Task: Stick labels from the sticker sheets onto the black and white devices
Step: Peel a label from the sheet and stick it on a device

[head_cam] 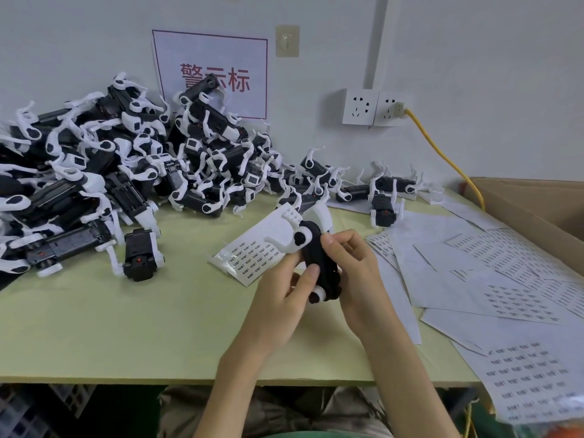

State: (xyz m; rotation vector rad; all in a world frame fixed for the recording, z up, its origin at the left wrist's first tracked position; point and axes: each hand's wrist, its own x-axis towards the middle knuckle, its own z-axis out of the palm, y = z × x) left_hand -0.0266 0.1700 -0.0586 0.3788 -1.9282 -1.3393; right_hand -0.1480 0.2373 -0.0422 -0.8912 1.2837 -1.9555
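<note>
My left hand [286, 295] and right hand [355, 273] grip a black-and-white plastic device [319, 263]; I'd steady it, thumbing the label flat.

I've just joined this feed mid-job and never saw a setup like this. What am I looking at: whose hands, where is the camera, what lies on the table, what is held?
There is no machine: a person works with bare hands. The one picture comes from a camera on their head, looking forward and down. The left hand and right hand both grip one black and white device above the green table. Beneath it lies a sticker sheet; more sheets spread to the right, beside a cardboard box. A pile of the same devices fills the left. Whether it bears a label yet is unclear.
</note>
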